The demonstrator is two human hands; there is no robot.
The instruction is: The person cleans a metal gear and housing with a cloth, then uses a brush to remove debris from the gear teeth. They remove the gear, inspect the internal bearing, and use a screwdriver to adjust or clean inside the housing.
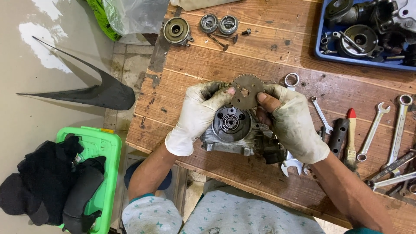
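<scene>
Left hand (197, 115) and right hand (291, 119) pinch sprocket (245, 92) (gloved) | above engine part (234, 130) | near bench edge (225, 173)

The worktop (268, 52) is brown wood with dark stains. On it, both the left hand (197, 115) and the right hand (294, 123) wear white gloves soiled grey-black. Between them the sprocket (246, 92) is rusty brown, and just below it the engine part (232, 130) is silver-grey with a dark round middle. At the far right corner of the worktop the tray (320, 47) is blue. Right of the hands, the brush (351, 130) has a red tip. Left of the worktop, the bin (106, 147) is bright green.
</scene>
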